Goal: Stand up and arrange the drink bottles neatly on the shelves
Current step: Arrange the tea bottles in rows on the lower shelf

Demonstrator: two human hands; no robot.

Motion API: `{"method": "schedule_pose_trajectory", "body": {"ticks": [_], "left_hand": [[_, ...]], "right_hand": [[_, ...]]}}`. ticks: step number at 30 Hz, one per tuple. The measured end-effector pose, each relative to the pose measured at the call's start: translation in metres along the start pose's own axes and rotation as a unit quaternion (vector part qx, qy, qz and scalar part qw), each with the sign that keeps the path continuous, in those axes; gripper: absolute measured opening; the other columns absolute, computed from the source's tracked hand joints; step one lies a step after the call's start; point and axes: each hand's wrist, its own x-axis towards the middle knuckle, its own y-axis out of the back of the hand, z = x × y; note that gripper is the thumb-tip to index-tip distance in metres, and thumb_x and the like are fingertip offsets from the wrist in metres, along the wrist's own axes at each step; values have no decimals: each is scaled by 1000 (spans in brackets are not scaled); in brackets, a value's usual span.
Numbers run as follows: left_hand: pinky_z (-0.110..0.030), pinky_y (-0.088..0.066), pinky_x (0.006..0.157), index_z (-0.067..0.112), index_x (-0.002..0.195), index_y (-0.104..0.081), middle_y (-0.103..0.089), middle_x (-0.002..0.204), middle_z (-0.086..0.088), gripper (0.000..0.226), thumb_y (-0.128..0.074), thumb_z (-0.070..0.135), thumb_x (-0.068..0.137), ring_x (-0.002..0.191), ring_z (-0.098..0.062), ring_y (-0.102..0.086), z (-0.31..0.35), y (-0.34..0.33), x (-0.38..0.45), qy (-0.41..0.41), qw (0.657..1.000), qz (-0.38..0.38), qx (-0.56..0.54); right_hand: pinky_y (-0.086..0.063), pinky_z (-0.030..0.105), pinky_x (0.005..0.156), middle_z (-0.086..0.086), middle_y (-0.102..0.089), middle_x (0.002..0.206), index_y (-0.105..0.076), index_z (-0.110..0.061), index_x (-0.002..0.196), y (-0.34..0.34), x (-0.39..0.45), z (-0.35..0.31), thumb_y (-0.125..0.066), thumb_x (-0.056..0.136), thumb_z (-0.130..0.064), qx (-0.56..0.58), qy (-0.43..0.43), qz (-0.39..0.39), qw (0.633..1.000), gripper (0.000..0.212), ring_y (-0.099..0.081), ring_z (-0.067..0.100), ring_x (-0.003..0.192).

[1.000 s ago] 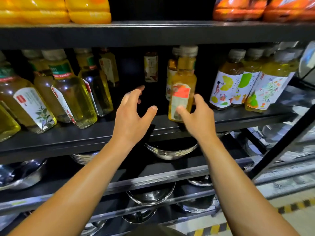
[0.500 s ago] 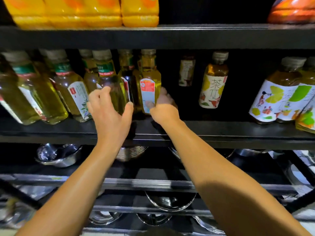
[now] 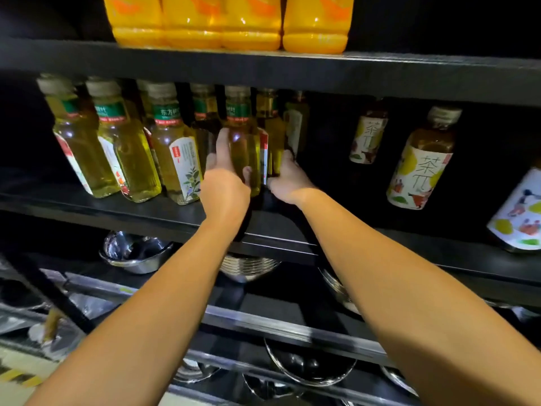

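Head view: both hands (image 3: 225, 189) around green-capped bottle (image 3: 244, 148), arms outstretched.

A black middle shelf (image 3: 146, 213) carries a packed group of clear square bottles of pale yellow-green tea with green neck bands (image 3: 123, 148) from 9 to 12 o'clock, standing upright and touching. Toward 3 o'clock, well apart from them, stand amber tea bottles with white illustrated labels (image 3: 421, 168). At 12 o'clock, a black upper shelf (image 3: 322, 71) holds orange juice bottles (image 3: 251, 24) side by side. Below, from 6 to 8 o'clock, dark lower racks (image 3: 278, 320) bear shiny steel bowls (image 3: 134, 253).
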Motion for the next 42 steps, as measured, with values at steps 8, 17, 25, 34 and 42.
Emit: {"method": "schedule_pose_trajectory", "body": {"ticks": [8,17,25,34,42], "left_hand": [[-17,-30,97,18,148,-35,-48,142,-5,70,-70,18,87,130,-20,-45,23,-9,-29,-15,996,-13,-84],[-31,-43,95,10,131,-53,-60,125,-13,66,-71,48,81,117,-28,-57,96,-108,-18,-35,972,-213,-98],[-22,-42,98,20,140,-49,-58,136,-4,76,-63,64,81,123,-23,-55,104,-174,15,-82,945,-290,-124],[-37,-44,99,7,146,-27,-49,141,-16,87,-76,39,81,125,-34,-52,139,-244,40,-11,948,-278,-156],[-38,-45,92,4,137,-34,-54,135,-17,69,-72,32,87,122,-35,-54,145,-255,45,-31,952,-258,-162]], "right_hand": [[-48,22,76,-2,-61,117,-58,-20,123,59,-80,51,-66,87,-20,19,64,267,961,36,-60,10,85],[-37,39,105,15,-44,134,-41,-7,135,123,-93,111,-77,69,-42,50,-70,474,876,82,-44,35,124],[-46,38,94,9,-58,133,-40,-14,137,148,-75,124,-75,80,-42,-4,-113,342,933,73,-56,34,121],[-41,29,77,6,-60,119,-41,-14,128,160,-82,132,-74,82,-42,-38,-137,365,920,63,-59,29,110],[-48,32,81,7,-61,118,-42,-13,126,159,-83,132,-73,81,-46,-55,-141,368,917,63,-60,28,106]]}}
